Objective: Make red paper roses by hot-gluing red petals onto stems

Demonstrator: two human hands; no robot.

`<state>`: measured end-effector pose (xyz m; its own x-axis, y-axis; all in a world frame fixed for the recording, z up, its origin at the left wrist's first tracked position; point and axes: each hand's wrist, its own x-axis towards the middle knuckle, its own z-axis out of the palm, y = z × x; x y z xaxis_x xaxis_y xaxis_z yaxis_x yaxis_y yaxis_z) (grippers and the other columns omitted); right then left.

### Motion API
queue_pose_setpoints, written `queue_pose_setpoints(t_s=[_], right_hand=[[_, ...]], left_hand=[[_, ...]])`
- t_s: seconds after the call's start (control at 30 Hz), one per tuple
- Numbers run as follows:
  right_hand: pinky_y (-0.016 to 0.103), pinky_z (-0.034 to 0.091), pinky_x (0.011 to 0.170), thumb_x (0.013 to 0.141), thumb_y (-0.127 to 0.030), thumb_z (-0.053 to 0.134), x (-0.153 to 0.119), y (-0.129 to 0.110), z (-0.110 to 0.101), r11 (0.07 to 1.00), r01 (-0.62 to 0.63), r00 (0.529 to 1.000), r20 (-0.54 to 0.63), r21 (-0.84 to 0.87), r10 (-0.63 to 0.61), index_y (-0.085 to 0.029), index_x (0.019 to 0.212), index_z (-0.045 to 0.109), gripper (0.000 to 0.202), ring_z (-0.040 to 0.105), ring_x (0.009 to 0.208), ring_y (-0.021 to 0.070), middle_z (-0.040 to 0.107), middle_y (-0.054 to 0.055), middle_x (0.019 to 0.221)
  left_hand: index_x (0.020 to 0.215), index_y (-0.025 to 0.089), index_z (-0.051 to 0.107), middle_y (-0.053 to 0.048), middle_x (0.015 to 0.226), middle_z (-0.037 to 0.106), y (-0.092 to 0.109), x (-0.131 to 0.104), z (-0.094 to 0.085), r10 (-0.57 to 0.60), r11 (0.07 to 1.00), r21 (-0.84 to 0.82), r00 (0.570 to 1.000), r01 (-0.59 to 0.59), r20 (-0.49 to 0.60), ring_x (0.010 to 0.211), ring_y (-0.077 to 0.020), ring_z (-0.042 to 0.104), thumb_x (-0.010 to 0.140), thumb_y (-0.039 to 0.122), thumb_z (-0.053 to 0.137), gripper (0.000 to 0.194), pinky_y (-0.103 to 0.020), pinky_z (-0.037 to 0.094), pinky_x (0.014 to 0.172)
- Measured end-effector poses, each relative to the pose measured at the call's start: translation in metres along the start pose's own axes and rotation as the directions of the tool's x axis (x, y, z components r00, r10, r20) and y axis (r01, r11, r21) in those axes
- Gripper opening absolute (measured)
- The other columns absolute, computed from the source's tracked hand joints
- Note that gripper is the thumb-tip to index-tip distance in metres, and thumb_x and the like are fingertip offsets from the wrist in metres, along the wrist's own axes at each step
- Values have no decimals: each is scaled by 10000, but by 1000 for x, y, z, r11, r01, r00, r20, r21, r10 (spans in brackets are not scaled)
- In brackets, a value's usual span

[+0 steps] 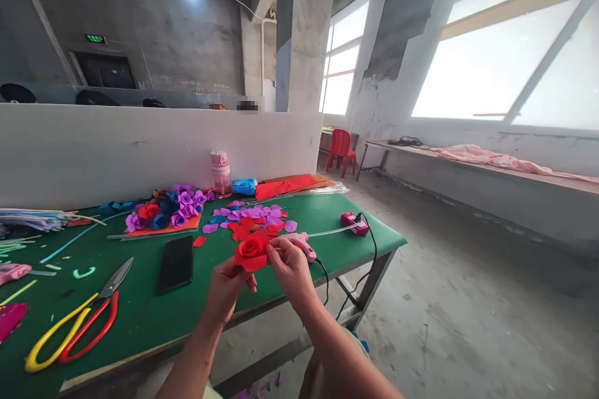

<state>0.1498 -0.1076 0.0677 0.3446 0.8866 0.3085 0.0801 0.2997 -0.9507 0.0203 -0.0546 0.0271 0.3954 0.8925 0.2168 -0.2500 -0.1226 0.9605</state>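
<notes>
A red paper rose (253,252) with layered petals is held up over the table's front edge. My left hand (228,283) grips it from below and the left side, fingers closed. The fingertips of my right hand (290,262) pinch at the rose's right edge; whether a separate petal is between them I cannot tell. Just behind my right hand lies a pink glue gun (304,244), partly hidden, its black cord hanging over the edge. Loose purple petals (269,215) and red petals (241,229) are scattered beyond the rose.
On the green table (224,262) lie scissors (96,318), a black phone (175,265), finished flowers (163,207) and a red power socket (354,223). A pink bottle (221,173) stands by the white partition (140,149). Bundled stems (32,220) lie at the left.
</notes>
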Motion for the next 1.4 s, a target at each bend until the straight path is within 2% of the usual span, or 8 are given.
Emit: queue_pose_setpoints(t_s=[0.23, 0.43, 0.63, 0.87, 1.13, 1.4], right_hand=[[222, 299, 492, 809, -424, 522, -2, 5, 2, 998, 0, 999, -49, 64, 3, -177, 707, 549, 269, 384, 512, 99, 481, -32, 571], [228, 321, 507, 804, -449, 534, -5, 3, 2, 996, 0, 999, -42, 87, 3, -185, 722, 538, 276, 391, 521, 108, 459, -38, 561], [228, 330, 507, 787, -433, 546, -6, -5, 0, 997, -1, 998, -60, 77, 6, -179, 732, 547, 260, 422, 571, 121, 509, -7, 624], [233, 357, 546, 790, -424, 552, -6, -2, -1, 996, -7, 999, -41, 87, 11, -185, 712, 543, 251, 438, 603, 133, 475, -14, 602], [261, 426, 662, 791, -379, 567, -9, -1, -2, 987, -40, 999, 12, 156, 39, -161, 833, 666, 243, 537, 706, 162, 612, 30, 735], [240, 382, 588, 810, -417, 554, -8, 8, -3, 992, -50, 999, 19, 114, 49, -142, 817, 709, 316, 478, 629, 141, 585, 21, 658]], left_hand=[[705, 156, 642, 20, 478, 581, 2, -1, 5, 3, 1000, 7, 998, -3, -66, 457, -114, 510, 713, 310, 688, 160, -238, 440, 479], [652, 162, 625, 18, 484, 582, 3, -2, 9, 21, 998, 59, 994, -15, -110, 467, -121, 523, 714, 313, 657, 166, -238, 447, 487], [628, 171, 611, 22, 481, 587, 2, -2, 9, 60, 987, 155, 988, -38, -141, 462, -123, 536, 706, 247, 619, 109, -237, 448, 505], [622, 178, 582, 23, 477, 598, 0, -1, 11, 74, 986, 162, 983, -46, -167, 454, -127, 549, 709, 250, 614, 117, -236, 454, 499], [620, 174, 590, 20, 461, 591, -1, -1, 11, 58, 982, 188, 982, -23, -179, 447, -127, 543, 714, 335, 657, 198, -234, 441, 495], [618, 176, 610, 22, 455, 580, 6, -4, 15, 89, 972, 231, 976, -42, -199, 434, -125, 545, 723, 348, 641, 203, -227, 432, 479]])
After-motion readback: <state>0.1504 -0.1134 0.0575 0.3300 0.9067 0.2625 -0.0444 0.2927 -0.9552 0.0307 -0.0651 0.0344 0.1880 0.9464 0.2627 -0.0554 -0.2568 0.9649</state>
